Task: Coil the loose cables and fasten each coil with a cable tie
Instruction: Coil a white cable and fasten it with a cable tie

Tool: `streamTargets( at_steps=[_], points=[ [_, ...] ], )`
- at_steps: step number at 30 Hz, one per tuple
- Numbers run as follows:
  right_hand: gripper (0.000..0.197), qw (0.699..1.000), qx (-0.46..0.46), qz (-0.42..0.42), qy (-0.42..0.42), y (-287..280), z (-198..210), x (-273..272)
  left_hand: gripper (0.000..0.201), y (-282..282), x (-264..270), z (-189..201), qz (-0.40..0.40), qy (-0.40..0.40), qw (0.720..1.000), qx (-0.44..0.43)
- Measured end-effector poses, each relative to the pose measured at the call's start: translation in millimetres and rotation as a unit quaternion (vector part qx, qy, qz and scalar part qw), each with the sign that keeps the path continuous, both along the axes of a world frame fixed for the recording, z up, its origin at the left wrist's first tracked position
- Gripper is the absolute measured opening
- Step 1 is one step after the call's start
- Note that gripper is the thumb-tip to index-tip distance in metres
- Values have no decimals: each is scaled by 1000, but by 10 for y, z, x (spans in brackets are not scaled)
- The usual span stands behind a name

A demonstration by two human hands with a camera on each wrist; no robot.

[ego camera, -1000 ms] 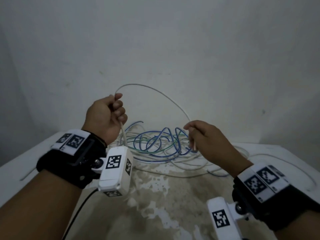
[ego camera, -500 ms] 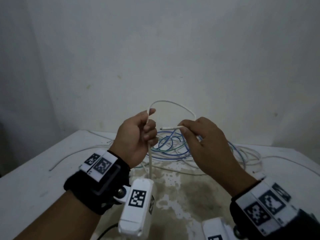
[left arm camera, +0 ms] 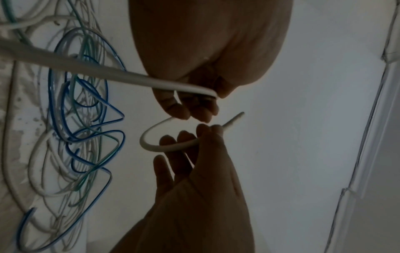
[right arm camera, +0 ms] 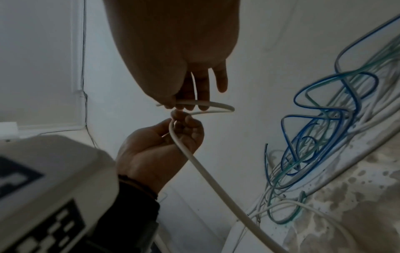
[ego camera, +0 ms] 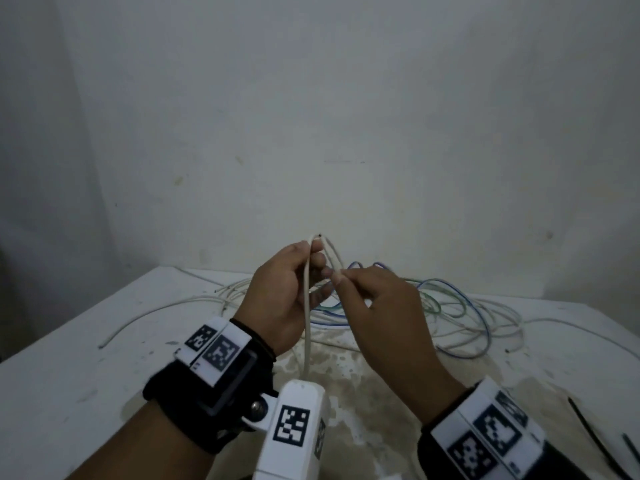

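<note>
A white cable [ego camera: 307, 299] is held above the counter [ego camera: 86, 358] in both grips: the left hand [ego camera: 280, 292] is curled round its long run, the right hand [ego camera: 377, 306] pinches its short looped end. Beyond both grips, tangled loose cables [ego camera: 450, 306] are spread toward the counter's far edge at the wall. No legible writing is seen, only coded wrist markers [ego camera: 221, 351].

Both hands [left arm camera: 194, 106] pinch white cable [left arm camera: 151, 143] loop; tangled cables [left arm camera: 82, 119] behind.

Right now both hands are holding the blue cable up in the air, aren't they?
Not quite. The left hand and right hand hold up a white cable; the head view shows it. The blue cable lies in the tangle on the table.
</note>
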State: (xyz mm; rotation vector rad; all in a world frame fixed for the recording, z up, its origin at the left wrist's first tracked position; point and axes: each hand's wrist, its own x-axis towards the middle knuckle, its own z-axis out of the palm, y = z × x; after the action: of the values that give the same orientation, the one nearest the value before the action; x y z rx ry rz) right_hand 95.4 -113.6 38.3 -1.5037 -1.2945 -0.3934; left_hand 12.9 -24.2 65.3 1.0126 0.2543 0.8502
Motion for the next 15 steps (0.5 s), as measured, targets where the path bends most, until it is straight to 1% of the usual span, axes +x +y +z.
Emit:
streamTargets(
  at_steps=[3, 6, 12, 15],
  points=[
    [34, 999, -20, -17, 21, 53, -9, 1, 29, 6, 0, -16, -12, 3, 1000, 7],
    [39, 998, -34, -31, 30, 91, 13, 0, 31, 37, 1, -15, -6, 9, 1000, 21],
    [44, 997, -65, -7, 48, 181, 58, -33, 28, 51, 34, -24, 5, 5, 1000, 24],
    [41, 995, -76, 14, 58, 209, 60, -27, 27, 35, 61, -32, 18, 10, 999, 42]
  ],
)
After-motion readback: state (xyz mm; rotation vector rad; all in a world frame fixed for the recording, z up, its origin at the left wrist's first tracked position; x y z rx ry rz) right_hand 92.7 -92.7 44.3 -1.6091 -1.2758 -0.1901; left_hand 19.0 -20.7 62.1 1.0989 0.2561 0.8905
